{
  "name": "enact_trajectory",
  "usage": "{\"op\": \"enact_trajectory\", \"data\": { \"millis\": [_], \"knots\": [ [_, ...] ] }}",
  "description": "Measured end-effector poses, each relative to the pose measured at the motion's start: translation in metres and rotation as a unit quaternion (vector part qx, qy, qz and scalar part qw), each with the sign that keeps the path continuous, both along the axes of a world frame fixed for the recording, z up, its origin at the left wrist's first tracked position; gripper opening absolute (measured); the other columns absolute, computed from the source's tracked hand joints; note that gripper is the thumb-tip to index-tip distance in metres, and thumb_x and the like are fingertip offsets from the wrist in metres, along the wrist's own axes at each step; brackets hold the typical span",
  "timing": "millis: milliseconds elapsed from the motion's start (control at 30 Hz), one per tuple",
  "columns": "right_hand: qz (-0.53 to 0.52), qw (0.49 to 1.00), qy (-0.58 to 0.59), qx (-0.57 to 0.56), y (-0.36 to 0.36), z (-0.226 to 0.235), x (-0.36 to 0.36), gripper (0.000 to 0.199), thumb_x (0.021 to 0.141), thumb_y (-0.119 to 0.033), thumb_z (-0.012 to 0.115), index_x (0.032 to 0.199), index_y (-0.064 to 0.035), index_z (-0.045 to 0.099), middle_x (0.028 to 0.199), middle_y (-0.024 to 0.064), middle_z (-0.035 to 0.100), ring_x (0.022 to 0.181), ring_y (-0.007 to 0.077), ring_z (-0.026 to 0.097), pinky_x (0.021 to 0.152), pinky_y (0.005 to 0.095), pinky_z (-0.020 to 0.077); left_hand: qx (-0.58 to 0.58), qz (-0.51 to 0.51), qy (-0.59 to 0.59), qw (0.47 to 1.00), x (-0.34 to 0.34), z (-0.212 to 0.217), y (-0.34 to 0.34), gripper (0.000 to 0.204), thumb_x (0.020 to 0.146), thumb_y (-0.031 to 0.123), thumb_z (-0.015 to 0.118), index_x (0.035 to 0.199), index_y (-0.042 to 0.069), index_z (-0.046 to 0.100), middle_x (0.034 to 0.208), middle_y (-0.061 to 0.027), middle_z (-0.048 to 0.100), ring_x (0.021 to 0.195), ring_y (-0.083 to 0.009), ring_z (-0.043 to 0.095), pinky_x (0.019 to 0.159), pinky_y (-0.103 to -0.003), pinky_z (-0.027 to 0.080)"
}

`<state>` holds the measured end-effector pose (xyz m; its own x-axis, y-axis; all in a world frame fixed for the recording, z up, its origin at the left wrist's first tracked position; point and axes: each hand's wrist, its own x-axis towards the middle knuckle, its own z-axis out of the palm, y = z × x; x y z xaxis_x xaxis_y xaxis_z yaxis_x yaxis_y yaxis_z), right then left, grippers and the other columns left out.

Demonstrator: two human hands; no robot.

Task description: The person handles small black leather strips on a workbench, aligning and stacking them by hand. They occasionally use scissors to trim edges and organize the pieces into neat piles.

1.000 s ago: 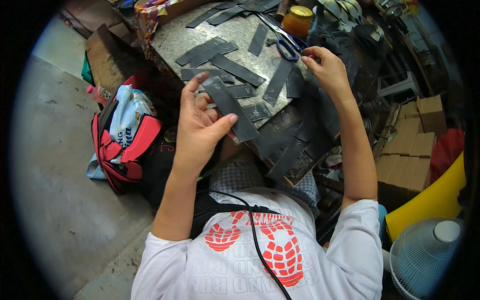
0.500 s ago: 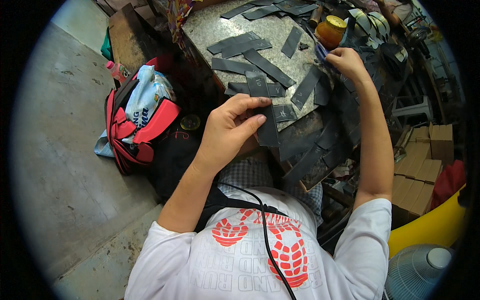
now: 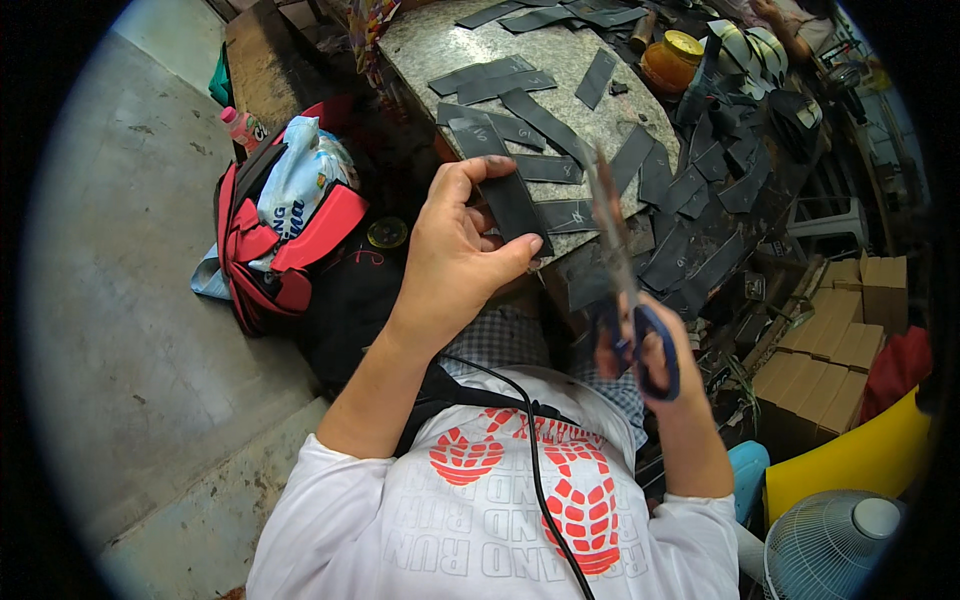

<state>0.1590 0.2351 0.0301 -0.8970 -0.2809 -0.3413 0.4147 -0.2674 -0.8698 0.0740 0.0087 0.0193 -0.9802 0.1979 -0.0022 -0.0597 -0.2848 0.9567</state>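
Speckled table (image 3: 540, 50) filled the upper middle. Left forearm (image 3: 375, 375) slanted up from lower left; right forearm (image 3: 695, 450) rose steeper from lower right. Left hand (image 3: 450, 235), mid-frame, had a narrow grip on the held strip: thumb near its lower end, index finger higher up. Right hand (image 3: 655, 352), right of centre, held the scissors (image 3: 622, 270) by the handles, tips up; blades blurred, couldn't tell their spread. Held strip (image 3: 510, 205), black, tilted at centre, left of the blades. Loose strips (image 3: 597, 80) lay upper centre.
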Motion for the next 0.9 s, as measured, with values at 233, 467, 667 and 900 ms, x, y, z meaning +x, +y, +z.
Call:
{"op": "enact_trajectory", "data": {
  "millis": [233, 467, 667, 900],
  "knots": [
    [0.075, 0.995, -0.039, 0.052, -0.032, -0.033, 0.036, 0.021, 0.090, -0.008, 0.065, 0.108, -0.0001, 0.059, 0.083, 0.0040, 0.065, 0.074, 0.0096, 0.061, 0.066, 0.0244, 0.0476, -0.011, 0.023, 0.023, 0.999, 0.026, 0.003, -0.011, 0.073, 0.080, -0.014, 0.066, 0.145, -0.001, 0.035, 0.126, -0.0144, 0.055, 0.103, -0.0216, 0.066, 0.080, -0.030, 0.061],
    [0.066, 0.990, 0.024, 0.118, -0.048, -0.037, 0.036, 0.025, 0.086, -0.017, 0.077, 0.099, 0.0001, 0.065, 0.076, 0.0011, 0.067, 0.070, 0.0040, 0.059, 0.065, 0.0213, 0.0466, -0.104, 0.056, 0.063, 0.991, 0.033, 0.002, -0.019, 0.072, 0.081, -0.014, 0.066, 0.146, -0.006, 0.036, 0.122, -0.0118, 0.057, 0.099, -0.0145, 0.064, 0.073, -0.023, 0.056],
    [0.043, 0.993, 0.025, 0.109, -0.052, -0.031, 0.035, 0.025, 0.085, -0.019, 0.078, 0.097, -0.0008, 0.066, 0.075, 0.0022, 0.068, 0.068, 0.0041, 0.059, 0.063, 0.0216, 0.0466, -0.102, 0.051, 0.056, 0.992, 0.036, 0.000, -0.019, 0.072, 0.082, -0.013, 0.065, 0.147, -0.006, 0.035, 0.126, -0.0124, 0.055, 0.099, -0.0131, 0.062, 0.073, -0.024, 0.056],
    [0.086, 0.976, 0.109, 0.166, -0.032, -0.003, 0.029, 0.021, 0.085, -0.009, 0.075, 0.100, 0.0019, 0.065, 0.081, 0.0045, 0.071, 0.071, 0.0072, 0.064, 0.067, 0.0227, 0.0501, -0.059, 0.054, 0.064, 0.995, 0.036, -0.004, -0.033, 0.055, 0.089, -0.006, 0.058, 0.142, -0.006, 0.044, 0.124, -0.0131, 0.060, 0.101, -0.0144, 0.063, 0.082, -0.027, 0.055]
  ]
}}
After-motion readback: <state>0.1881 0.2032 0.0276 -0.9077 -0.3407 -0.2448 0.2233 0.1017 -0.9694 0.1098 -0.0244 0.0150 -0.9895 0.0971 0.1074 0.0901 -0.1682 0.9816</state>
